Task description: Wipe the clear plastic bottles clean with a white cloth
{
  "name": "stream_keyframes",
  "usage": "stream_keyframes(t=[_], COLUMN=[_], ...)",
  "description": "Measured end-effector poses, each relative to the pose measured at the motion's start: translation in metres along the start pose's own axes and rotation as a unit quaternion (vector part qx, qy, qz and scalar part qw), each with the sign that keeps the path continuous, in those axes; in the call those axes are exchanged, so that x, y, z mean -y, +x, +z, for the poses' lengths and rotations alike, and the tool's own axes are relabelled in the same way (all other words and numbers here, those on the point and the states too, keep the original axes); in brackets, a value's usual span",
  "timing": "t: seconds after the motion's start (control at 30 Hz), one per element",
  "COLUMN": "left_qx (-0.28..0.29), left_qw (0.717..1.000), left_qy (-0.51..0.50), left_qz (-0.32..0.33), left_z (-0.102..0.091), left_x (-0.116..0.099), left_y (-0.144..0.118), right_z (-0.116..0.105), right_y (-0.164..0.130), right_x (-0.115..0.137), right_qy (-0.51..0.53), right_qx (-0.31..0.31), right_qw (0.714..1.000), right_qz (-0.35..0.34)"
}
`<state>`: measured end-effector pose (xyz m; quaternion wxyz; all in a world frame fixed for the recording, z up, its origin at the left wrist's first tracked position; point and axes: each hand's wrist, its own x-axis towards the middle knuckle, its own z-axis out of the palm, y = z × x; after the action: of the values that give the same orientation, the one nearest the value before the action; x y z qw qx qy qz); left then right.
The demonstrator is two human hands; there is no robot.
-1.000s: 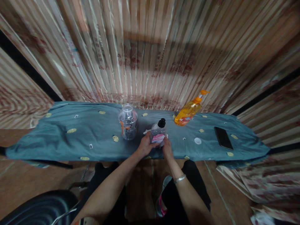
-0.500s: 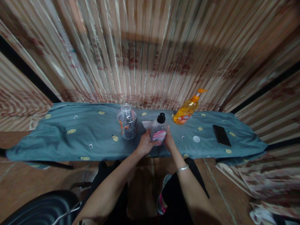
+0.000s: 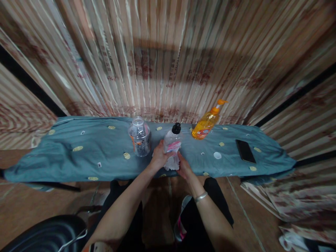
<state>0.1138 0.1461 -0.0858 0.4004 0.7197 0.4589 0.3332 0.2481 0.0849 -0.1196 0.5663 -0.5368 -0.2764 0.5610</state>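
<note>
A clear bottle with a black cap [image 3: 176, 128] and a pink label stands slightly tilted near the front middle of the cloth. My left hand [image 3: 159, 156] is wrapped around its left side, the thumb across the front. Against the bottle's lower front lies a crumpled white tissue [image 3: 172, 163], gripped by my right hand [image 3: 184, 167] at the lower right; some of those fingers are hidden. To the left is a clear wide plastic bottle [image 3: 141, 138], uncapped, with orange and black print. An orange pump bottle [image 3: 206, 124] leans to the right, farther back.
A teal patterned cloth [image 3: 99, 147] covers the narrow table. On its right side lie a black phone [image 3: 245, 151] and a small white disc [image 3: 217, 155]. Behind it hangs a striped curtain [image 3: 162, 70]. A black stool [image 3: 49, 234] stands at the lower left.
The white tissue has come from behind the bottle to its lower front. My right hand has shifted down along the bottle, while my left hand keeps its hold.
</note>
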Motion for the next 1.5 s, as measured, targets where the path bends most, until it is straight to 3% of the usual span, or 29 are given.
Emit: stream_keyframes(t=[0.13,0.2,0.27,0.33,0.4,0.53,0.67,0.97,1.13,1.27,1.5], left_qx=[-0.005,-0.004,0.0,0.004,0.008,0.006,0.014,0.079,0.126,0.157,0.173], left_qw=[1.0,1.0,1.0,1.0,1.0,0.998,0.995,0.987,0.977,0.967,0.958], left_qy=[0.014,0.015,0.012,0.003,-0.011,-0.042,-0.041,0.027,0.088,0.134,0.167], left_qz=[-0.009,-0.01,-0.005,0.006,0.022,0.056,0.089,0.14,0.149,0.149,0.153], left_z=[0.0,0.002,0.006,0.012,0.02,0.04,0.06,0.106,0.117,0.12,0.12], left_x=[0.005,0.007,0.009,0.01,0.011,0.012,0.011,0.001,-0.001,-0.003,-0.005], left_y=[0.005,0.006,0.007,0.007,0.007,0.01,0.014,0.009,-0.002,-0.005,-0.006], right_z=[-0.024,-0.03,-0.028,-0.018,-0.005,0.015,0.012,-0.056,-0.09,-0.103,-0.114], right_y=[0.001,-0.002,-0.009,-0.016,-0.022,-0.022,-0.017,-0.004,0.017,0.029,0.038], right_x=[0.023,0.034,0.043,0.048,0.052,0.058,0.064,0.082,0.092,0.1,0.103], right_qy=[-0.163,-0.223,-0.283,-0.304,-0.317,-0.357,-0.343,-0.376,-0.367,-0.366,-0.375], right_qx=[-0.061,-0.097,-0.116,-0.091,-0.069,-0.154,-0.236,-0.306,-0.37,-0.4,-0.388], right_qw=[0.984,0.967,0.937,0.917,0.906,0.883,0.882,0.855,0.838,0.827,0.829], right_qz=[-0.028,-0.076,-0.168,-0.244,-0.272,-0.262,-0.22,-0.183,-0.16,-0.145,-0.145])
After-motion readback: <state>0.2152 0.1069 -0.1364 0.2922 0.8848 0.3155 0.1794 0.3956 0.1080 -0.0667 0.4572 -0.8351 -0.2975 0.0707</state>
